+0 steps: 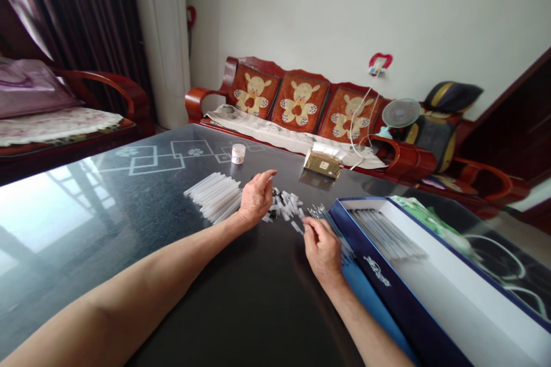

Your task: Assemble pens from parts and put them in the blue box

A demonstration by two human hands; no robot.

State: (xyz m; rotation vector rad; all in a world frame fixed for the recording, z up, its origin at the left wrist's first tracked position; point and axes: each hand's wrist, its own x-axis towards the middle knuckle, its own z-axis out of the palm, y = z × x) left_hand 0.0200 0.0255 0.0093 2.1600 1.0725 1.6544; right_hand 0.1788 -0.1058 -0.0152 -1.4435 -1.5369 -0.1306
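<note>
My left hand is raised just above the dark table, its fingers stretched forward and slightly bent, with nothing visible in them. Beside it on the left lies a pile of translucent white pen barrels. Small white and black pen caps are heaped between my hands. My right hand is closed in a pinch at the near right edge of that heap; what its fingertips hold is too small to make out. Thin pen refills lie just right of it, partly covered by the hand.
A long blue box with a white inside holds a row of finished-looking pens. Farther back on the glossy table stand a small white tub and a gold tissue pack. A green-and-white packet lies beyond the box.
</note>
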